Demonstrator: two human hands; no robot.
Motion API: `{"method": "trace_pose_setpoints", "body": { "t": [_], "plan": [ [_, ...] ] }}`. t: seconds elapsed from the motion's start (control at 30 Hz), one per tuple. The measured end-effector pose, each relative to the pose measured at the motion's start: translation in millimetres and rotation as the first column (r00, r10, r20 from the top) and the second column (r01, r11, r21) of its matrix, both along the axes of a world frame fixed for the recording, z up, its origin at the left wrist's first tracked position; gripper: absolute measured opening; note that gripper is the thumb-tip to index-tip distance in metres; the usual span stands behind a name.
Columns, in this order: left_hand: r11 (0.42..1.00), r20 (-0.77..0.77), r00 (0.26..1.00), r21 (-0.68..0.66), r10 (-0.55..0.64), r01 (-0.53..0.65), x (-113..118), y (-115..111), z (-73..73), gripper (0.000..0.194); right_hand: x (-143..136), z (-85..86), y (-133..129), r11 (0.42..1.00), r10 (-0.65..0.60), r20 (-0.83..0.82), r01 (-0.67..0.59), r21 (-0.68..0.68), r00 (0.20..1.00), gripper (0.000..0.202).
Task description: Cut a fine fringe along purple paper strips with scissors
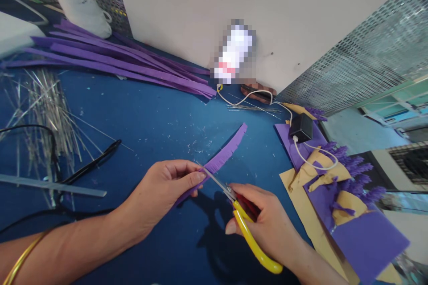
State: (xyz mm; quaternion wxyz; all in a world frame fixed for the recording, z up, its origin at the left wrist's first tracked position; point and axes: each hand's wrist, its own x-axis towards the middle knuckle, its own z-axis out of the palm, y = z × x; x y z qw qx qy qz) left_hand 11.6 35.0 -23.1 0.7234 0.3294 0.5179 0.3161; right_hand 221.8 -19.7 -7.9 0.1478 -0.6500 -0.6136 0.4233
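Note:
Between thumb and fingers, my left hand [177, 180] pinches a purple paper strip [222, 155]. Beyond my fingertips the strip slants up to the right, its lower edge cut into a fringe. My right hand [264, 213] grips a pair of scissors [256, 245] with yellow handles. Their blades reach the strip right beside my left fingertips. Part of the strip passes beneath my left hand, where its end is hidden. Small pale scraps are scattered on the blue tabletop [160, 116] around the strip.
Long purple strips [133, 62] lie at the back left near a white mug [83, 9]. Thin wires [50, 111] and black cables [93, 162] spread at left. A phone [234, 51], blurred, leans at the back. At right are a black adapter [301, 128] and purple flower bunches [351, 173].

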Motion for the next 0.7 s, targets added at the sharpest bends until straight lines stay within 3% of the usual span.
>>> {"method": "trace_pose_setpoints", "body": {
  "t": [0.17, 0.7],
  "plan": [
    [0.999, 0.007, 0.999, 0.036, 0.036, -0.036, -1.0, -0.5, -2.0, 0.021, 1.2, 2.2, -2.5, 1.0, 0.005, 0.036, -0.005, 0.007, 0.999, 0.054],
    [0.997, -0.043, 0.999, 0.075, 0.015, -0.012, -2.1, -1.1, -9.7, 0.025, -1.0, 2.1, -3.9, 0.999, -0.005, 0.057, 0.003, 0.035, 0.998, 0.049]
  ]
}}
